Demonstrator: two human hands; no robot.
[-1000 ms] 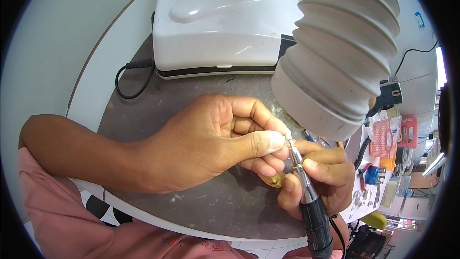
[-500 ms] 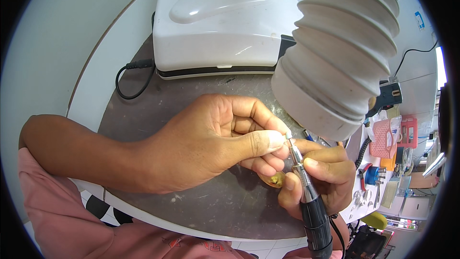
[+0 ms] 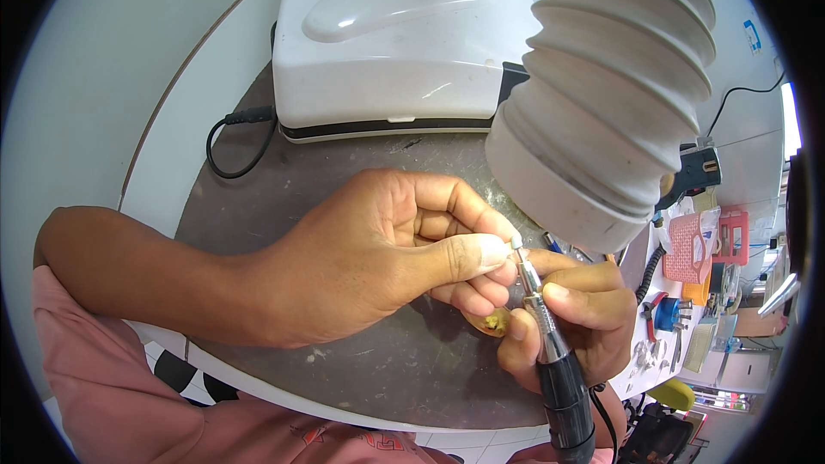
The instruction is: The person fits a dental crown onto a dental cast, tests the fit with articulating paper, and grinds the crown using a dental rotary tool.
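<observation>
Between the thumb and forefinger of my left hand (image 3: 378,262) is a tiny whitish piece (image 3: 516,241), mostly covered by the fingertips. The left hand's other fingers curl beneath. My right hand (image 3: 593,314) grips a rotary handpiece (image 3: 563,391) with a silver nose and a black body, slanting up and to the left. Its thin metal tip meets or nearly meets the whitish piece; actual contact is too small to tell. Just under the hands, a small yellowish round thing (image 3: 494,323) lies on the grey tabletop (image 3: 378,382), partly hidden by fingers.
A ribbed white suction hose (image 3: 614,77) hangs close above my right hand. Behind stands a white machine (image 3: 395,69), with a black cable (image 3: 225,167) looping at its left. Off to the right are a pink basket (image 3: 685,245) and a blue round holder (image 3: 667,314).
The handpiece has shifted very slightly to the left at its lower end. Both hands keep almost the same place and grip.
</observation>
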